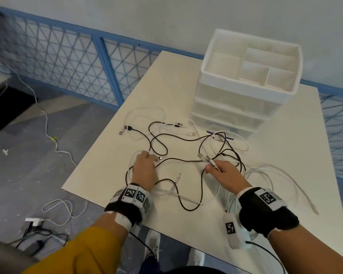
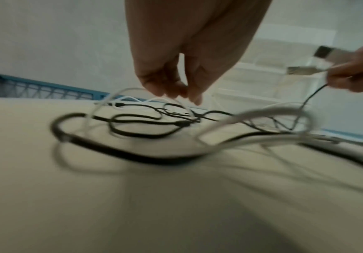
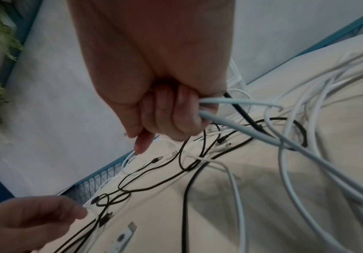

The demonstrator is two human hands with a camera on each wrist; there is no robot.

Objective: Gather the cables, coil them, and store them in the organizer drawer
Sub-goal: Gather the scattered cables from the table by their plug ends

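Observation:
Several black cables [image 1: 202, 186] and white cables [image 1: 269, 165] lie tangled across the pale table [image 1: 107, 175]. My right hand [image 1: 212, 168] grips a bundle of black and white cable ends in a fist [image 3: 165, 116]. Their USB plugs [image 1: 203, 157] stick out past my thumb, and in the left wrist view the plugs [image 2: 306, 70] are raised above the table. My left hand [image 1: 150, 156] reaches down at the left of the tangle. Its fingertips [image 2: 176, 92] pinch a white cable loop [image 2: 115, 94] that arches off the table. A white organizer [image 1: 246, 84] with three shut drawers stands at the back right.
The organizer's top tray [image 1: 269, 62] has open compartments. A blue mesh railing [image 1: 67, 56] runs behind and left of the table. Loose cords [image 1: 48, 123] trail on the floor to the left. White cable loops [image 1: 305, 196] reach toward the table's right edge.

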